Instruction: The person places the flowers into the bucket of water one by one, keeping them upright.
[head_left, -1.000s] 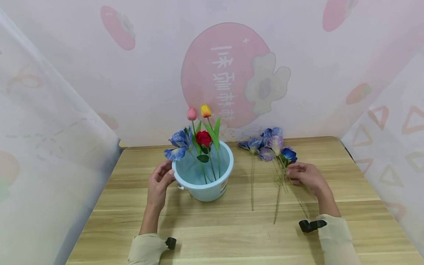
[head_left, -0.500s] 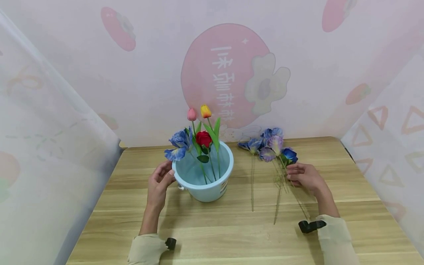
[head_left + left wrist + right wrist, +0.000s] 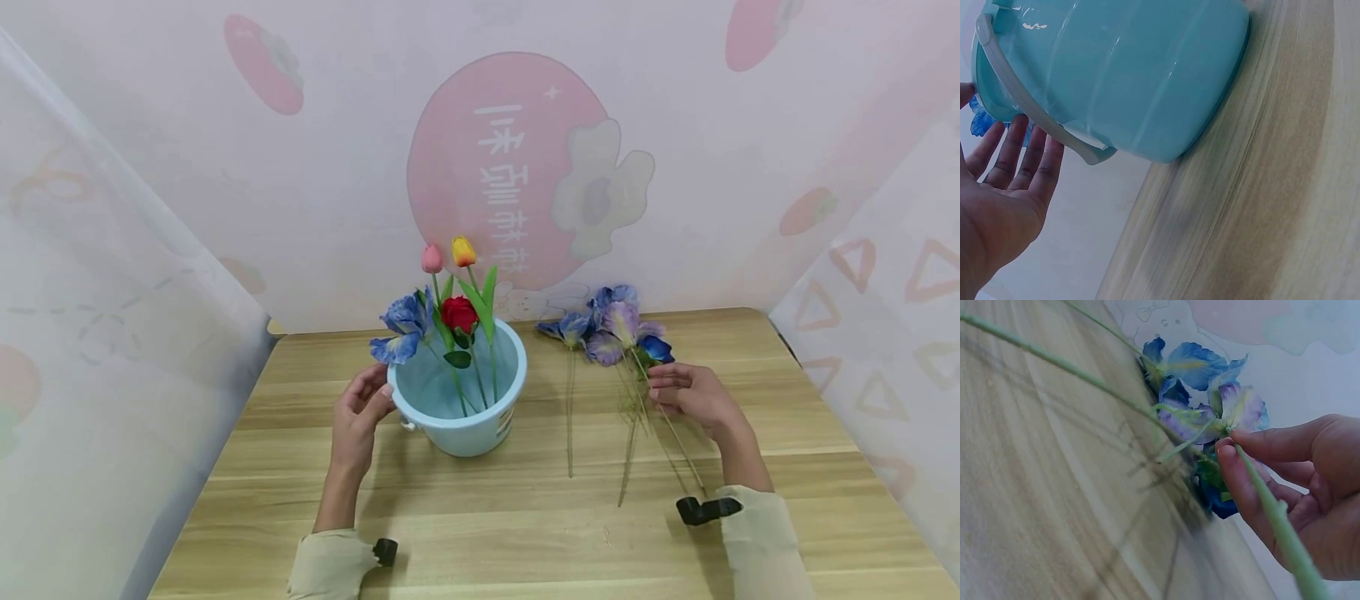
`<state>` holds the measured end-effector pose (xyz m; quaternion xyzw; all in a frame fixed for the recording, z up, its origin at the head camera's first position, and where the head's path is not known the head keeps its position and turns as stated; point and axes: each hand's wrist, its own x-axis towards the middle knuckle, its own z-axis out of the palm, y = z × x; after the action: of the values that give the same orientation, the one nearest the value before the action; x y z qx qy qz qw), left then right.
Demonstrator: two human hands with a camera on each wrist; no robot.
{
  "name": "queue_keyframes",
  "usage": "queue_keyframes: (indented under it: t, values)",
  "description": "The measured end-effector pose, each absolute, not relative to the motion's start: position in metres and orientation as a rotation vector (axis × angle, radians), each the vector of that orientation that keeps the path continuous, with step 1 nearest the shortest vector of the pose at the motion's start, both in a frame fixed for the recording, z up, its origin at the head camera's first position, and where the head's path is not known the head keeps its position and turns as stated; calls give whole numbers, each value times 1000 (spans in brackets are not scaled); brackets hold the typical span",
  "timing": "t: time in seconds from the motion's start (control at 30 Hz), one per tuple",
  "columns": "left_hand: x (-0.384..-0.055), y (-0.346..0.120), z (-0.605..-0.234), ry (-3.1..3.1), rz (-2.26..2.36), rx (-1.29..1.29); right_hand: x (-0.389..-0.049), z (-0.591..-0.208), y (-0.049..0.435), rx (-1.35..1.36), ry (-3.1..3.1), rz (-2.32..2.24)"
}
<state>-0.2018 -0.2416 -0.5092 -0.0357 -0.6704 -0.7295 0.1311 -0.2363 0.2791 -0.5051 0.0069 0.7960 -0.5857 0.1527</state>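
"Holding what in your right grip [image 3: 1319, 487]?"

"A green stem [image 3: 1279, 515]. My thumb and forefinger are pinched together on it, just beneath a pale purple bloom [image 3: 621, 323]; the other fingers are bent."

"What is nearest that?"

"A dark blue rose [image 3: 657, 350], right beside my fingertips. Past the purple bloom lie blue irises [image 3: 573, 328], crowded at the back, with thin stems running toward me over the counter [image 3: 480, 533]."

"And your left grip [image 3: 360, 412]?"

"Partly closed, lightly holding the light blue bucket [image 3: 457, 438] at the left of its rim. My thumb is at the edge and my fingers are against the outside. A pale handle [image 3: 1035, 115] hangs just beside those fingers."

"How does the bucket stand?"

"Upright on the counter, to the left of the loose flowers, with a gap between. Four flowers stand in it: a blue iris [image 3: 401, 325] leaning out over the left rim, a red rose [image 3: 459, 314] in the middle, and a pink tulip [image 3: 431, 258] and a yellow tulip [image 3: 463, 251] rising higher."

"Farther out?"

"Pale sleeves [image 3: 330, 565] on my arms, a small black device at each cuff. Behind the counter hangs a pale backdrop [image 3: 337, 217] printed with a big pink circle."
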Motion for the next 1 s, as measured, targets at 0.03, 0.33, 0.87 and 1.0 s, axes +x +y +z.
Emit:
queue_keyframes:
  t: [0.03, 0.33, 0.87, 1.0]
  values:
    - [-202, -242, -509, -1946, -2119, -104, -236, -504, 279, 24, 2282, -1683]
    - [-201, -242, -509, -1950, -2120, -102, -233, -498, 279, -11, 2308, -1683]
    - [-202, -242, -508, -1944, -2126, -110, -227, -484, 276, -3, 2366, -1747]
    - [-201, -241, -508, -1948, -2126, -100, -224, -480, 275, 9, 2374, -1785]
